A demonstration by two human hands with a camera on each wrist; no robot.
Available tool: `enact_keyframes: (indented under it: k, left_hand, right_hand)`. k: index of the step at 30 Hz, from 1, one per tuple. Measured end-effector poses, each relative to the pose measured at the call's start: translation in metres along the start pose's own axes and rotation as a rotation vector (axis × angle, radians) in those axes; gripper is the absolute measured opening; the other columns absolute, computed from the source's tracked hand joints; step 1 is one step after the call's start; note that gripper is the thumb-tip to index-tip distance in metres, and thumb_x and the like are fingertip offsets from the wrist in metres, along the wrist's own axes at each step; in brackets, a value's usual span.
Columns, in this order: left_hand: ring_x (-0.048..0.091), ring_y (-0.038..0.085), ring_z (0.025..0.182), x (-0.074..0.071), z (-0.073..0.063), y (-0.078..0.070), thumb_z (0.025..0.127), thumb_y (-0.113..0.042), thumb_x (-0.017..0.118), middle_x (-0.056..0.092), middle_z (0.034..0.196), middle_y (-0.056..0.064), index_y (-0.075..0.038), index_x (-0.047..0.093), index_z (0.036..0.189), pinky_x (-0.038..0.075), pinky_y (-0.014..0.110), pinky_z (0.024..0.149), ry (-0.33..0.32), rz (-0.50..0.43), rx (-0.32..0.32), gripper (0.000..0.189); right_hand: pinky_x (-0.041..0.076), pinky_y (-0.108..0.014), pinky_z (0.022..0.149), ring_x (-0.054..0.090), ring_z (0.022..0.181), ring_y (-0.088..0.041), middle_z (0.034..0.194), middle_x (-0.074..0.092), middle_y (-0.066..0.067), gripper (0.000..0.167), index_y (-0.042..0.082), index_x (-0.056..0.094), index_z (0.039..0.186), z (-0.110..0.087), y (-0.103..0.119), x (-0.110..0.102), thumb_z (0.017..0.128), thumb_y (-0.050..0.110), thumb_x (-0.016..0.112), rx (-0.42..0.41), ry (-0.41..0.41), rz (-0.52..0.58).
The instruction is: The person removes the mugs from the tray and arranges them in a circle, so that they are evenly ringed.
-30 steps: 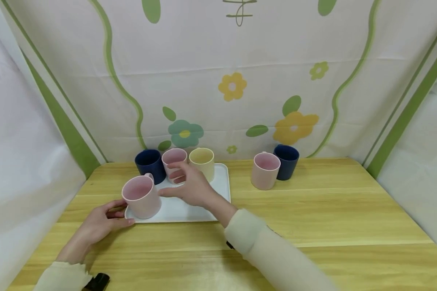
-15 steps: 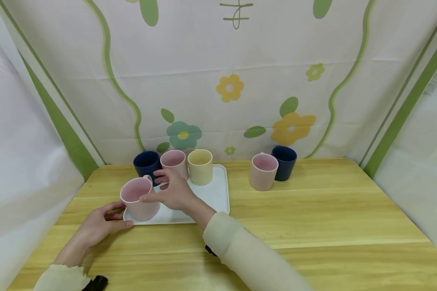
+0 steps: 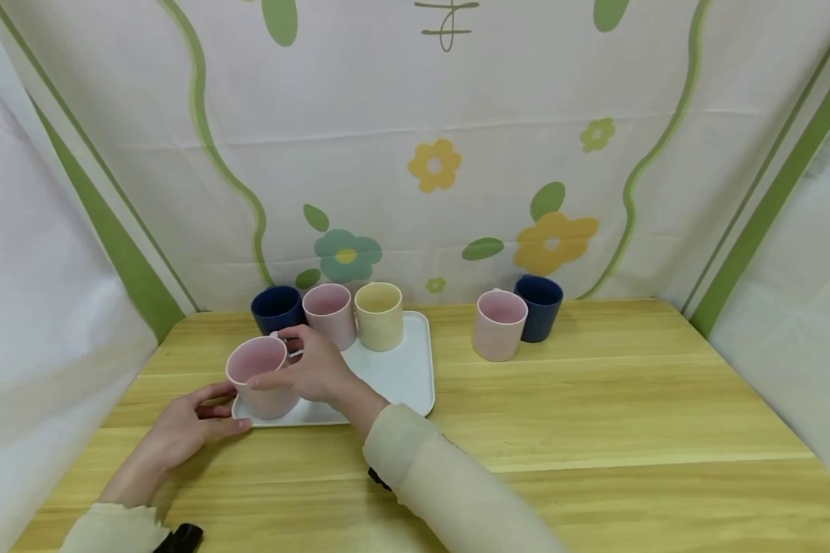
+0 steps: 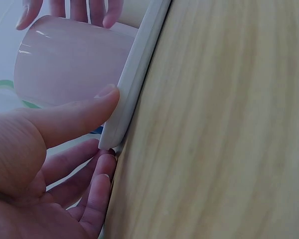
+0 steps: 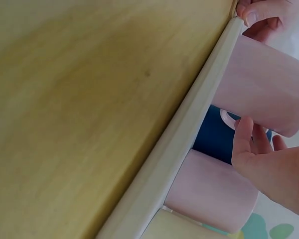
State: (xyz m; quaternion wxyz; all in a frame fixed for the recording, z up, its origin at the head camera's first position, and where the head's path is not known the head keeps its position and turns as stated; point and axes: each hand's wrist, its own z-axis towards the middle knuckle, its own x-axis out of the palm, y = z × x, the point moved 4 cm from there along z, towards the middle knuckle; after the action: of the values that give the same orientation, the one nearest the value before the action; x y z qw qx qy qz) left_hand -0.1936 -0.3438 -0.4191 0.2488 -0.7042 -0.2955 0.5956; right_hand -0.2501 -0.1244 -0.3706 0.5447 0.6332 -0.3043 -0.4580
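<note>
A pink mug (image 3: pixel 266 388) stands at the front left of the white tray (image 3: pixel 394 388), its handle towards the back right. My left hand (image 3: pixel 180 430) pinches the tray's front left corner, thumb (image 4: pixel 89 112) on the rim and fingers round the corner. Beside that mug is my right hand (image 3: pixel 314 369), fingers spread and loosely bent, fingertips right at the mug's side near the handle (image 5: pixel 228 118). Along the back of the tray stand a navy mug (image 3: pixel 274 309), another pink mug (image 3: pixel 332 319) and a cream mug (image 3: pixel 379 316).
Right of the tray, a pink mug (image 3: pixel 499 330) stands just in front of a navy mug (image 3: pixel 541 311) on the wooden table (image 3: pixel 629 430). A floral cloth (image 3: pixel 360 92) hangs behind the table, with white cloth at both sides.
My right hand has moved left from above the tray's middle to the front pink mug. My left hand keeps its hold on the tray corner. The mugs stand as before.
</note>
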Motion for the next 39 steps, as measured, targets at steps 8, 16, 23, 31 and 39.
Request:
enact_keyframes:
  k: [8, 16, 23, 31, 39]
  left_hand:
    - [0.068, 0.018, 0.114, 0.002, 0.002, 0.002, 0.094, -0.031, 0.083, 0.066, 0.140, 0.027, 0.007, 0.043, 0.157, 0.055, 0.018, 0.081, -0.003, -0.025, 0.000, 0.084]
    - [0.065, 0.012, 0.111, 0.002, -0.001, 0.000, 0.092, -0.035, 0.084, 0.065, 0.140, 0.026, 0.005, 0.044, 0.157, 0.055, 0.019, 0.081, 0.006, -0.039, -0.017, 0.087]
    - [0.065, 0.011, 0.111, 0.001, 0.000, 0.003, 0.092, -0.036, 0.085, 0.066, 0.139, 0.024, 0.004, 0.044, 0.157, 0.055, 0.020, 0.081, 0.002, -0.038, -0.018, 0.087]
    - [0.064, 0.003, 0.106, 0.001, -0.001, 0.005, 0.092, -0.035, 0.085, 0.069, 0.137, 0.022, 0.003, 0.044, 0.158, 0.054, 0.019, 0.082, 0.005, -0.041, -0.011, 0.086]
    - [0.064, 0.004, 0.107, 0.000, -0.001, 0.003, 0.091, -0.036, 0.085, 0.069, 0.137, 0.022, 0.002, 0.047, 0.157, 0.054, 0.019, 0.082, -0.003, -0.035, -0.008, 0.085]
  right_hand:
    - [0.051, -0.021, 0.106, 0.063, 0.126, -0.005, 0.138, 0.066, 0.006, 0.092, 0.022, 0.053, 0.150, -0.001, -0.001, 0.008, 0.072, 0.031, 0.101, 0.011, 0.037, -0.160]
    - [0.051, -0.024, 0.108, 0.063, 0.123, -0.005, 0.136, 0.068, 0.005, 0.093, 0.023, 0.052, 0.147, 0.000, -0.003, 0.011, 0.070, 0.035, 0.102, 0.000, -0.004, -0.224]
    - [0.050, -0.024, 0.109, 0.063, 0.118, -0.005, 0.133, 0.068, 0.004, 0.095, 0.017, 0.052, 0.146, 0.000, -0.004, 0.014, 0.068, 0.036, 0.103, 0.002, -0.022, -0.248]
    - [0.052, -0.022, 0.102, 0.063, 0.110, -0.005, 0.128, 0.068, 0.005, 0.097, 0.018, 0.051, 0.145, 0.001, -0.004, 0.019, 0.066, 0.039, 0.103, 0.044, -0.038, -0.252]
    - [0.054, -0.021, 0.096, 0.065, 0.104, -0.006, 0.124, 0.070, 0.003, 0.095, 0.014, 0.053, 0.143, 0.002, -0.005, 0.020, 0.067, 0.043, 0.102, 0.057, -0.046, -0.279]
